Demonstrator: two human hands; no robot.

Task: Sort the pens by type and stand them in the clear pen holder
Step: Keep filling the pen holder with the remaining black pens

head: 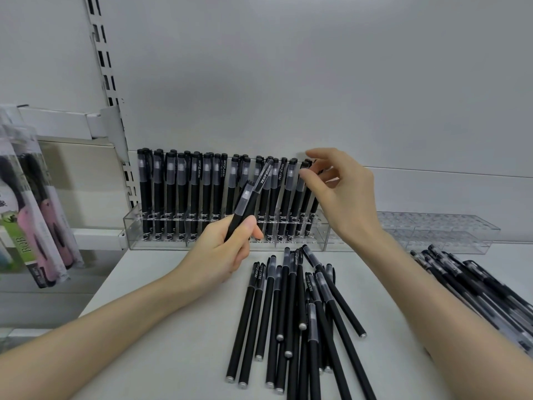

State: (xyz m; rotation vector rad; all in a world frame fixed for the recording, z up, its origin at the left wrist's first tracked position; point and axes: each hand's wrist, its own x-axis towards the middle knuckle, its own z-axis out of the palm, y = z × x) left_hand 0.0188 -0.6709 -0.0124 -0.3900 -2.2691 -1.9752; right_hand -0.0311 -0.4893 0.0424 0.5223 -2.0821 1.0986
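A clear pen holder (323, 239) stands against the back wall with several black capped pens (184, 192) upright in it. My left hand (222, 255) is shut on two black pens (248, 202), which point up and to the right in front of the holder. My right hand (343, 194) pinches the cap of the rightmost black pen (305, 194) standing in the holder, thumb in front and fingers behind. Several loose black pens (291, 307) lie in a pile on the white table, between my forearms.
A second clear holder (438, 226) stands to the right with nothing in it. A pile of different dark pens (476, 284) lies at the table's right edge. Packaged stationery (37, 215) leans on the left shelf, beside a slotted shelf upright (108, 82).
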